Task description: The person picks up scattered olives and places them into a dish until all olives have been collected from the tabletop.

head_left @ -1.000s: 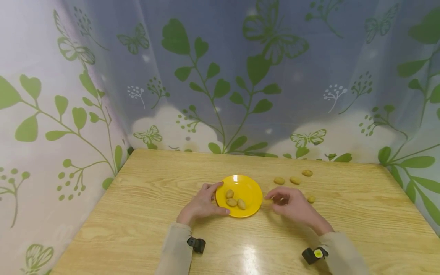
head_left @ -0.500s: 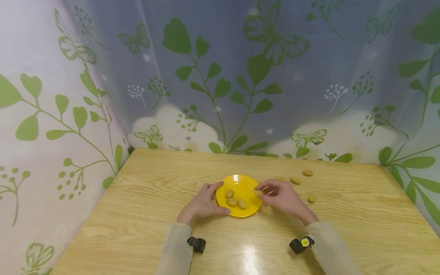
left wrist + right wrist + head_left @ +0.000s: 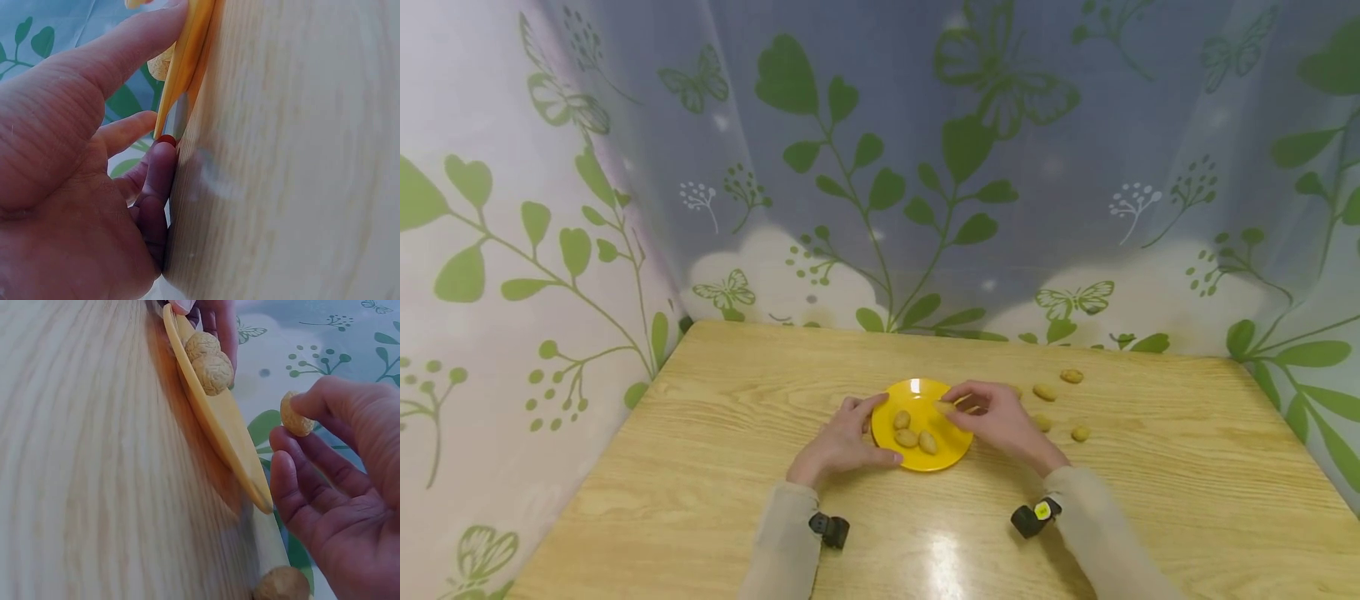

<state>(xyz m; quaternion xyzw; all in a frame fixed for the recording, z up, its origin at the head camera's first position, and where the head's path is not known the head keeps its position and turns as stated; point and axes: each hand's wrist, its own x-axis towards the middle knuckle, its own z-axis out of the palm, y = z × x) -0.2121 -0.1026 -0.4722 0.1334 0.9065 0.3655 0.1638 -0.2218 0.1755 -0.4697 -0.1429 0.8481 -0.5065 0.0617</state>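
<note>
A shallow yellow plate [image 3: 917, 396] rests on the wooden table, gripped at its left rim by my left hand [image 3: 842, 442]. The left wrist view has the thumb [image 3: 140, 40] over the plate's upper face, other fingers at the rim's underside. Three small tan, wrinkled, nut-like ovals [image 3: 907, 438] lie together in the plate. Over the plate's right side, my right hand [image 3: 1000, 421] pinches another nut-like oval [image 3: 296, 414] between thumb and fingers, raised above the plate's surface.
Several more ovals [image 3: 1044, 392] lie scattered on the table [image 3: 715, 467] right of the plate, one partly behind my right hand. A curtain [image 3: 865, 208] printed with leaves and butterflies hangs along the table's back edge and left side.
My right hand has moved left from beside the plate to over it, carrying the pinched oval. An oval on the table behind that hand has come into view. The left hand keeps its place.
</note>
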